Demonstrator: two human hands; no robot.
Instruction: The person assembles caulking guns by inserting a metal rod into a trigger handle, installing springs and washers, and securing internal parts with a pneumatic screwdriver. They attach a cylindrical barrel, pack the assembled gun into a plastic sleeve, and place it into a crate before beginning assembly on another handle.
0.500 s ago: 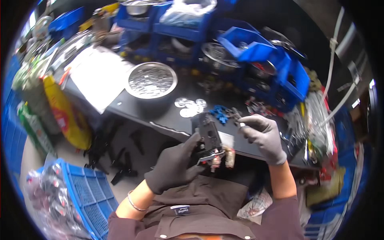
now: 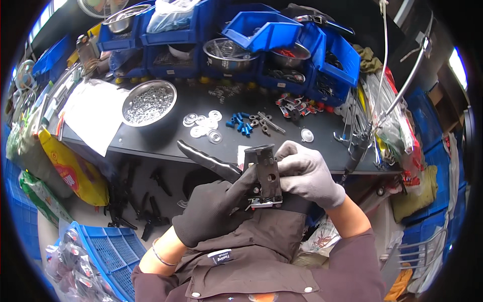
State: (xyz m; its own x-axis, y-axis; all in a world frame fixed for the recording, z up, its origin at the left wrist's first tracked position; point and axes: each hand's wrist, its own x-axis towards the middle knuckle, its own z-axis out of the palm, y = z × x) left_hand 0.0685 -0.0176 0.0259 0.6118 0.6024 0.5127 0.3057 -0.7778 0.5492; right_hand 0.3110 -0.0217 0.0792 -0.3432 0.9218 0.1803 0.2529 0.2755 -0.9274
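By the near edge of the counter (image 2: pixel 171 136), the left hand (image 2: pixel 211 209) grips an upright black metal assembly (image 2: pixel 270 185). To its right, the right hand (image 2: pixel 309 176) bends its fingers (image 2: pixel 292 165) against it; whether they pinch anything is hidden.

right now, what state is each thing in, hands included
left hand, closed on black part
right hand, bent against black part
black part, held up
paper sheet, spread out
metal bowl beside paper sheet, holding small metal pieces
pale discs, loose, some overlapping
blue pieces, lying loose
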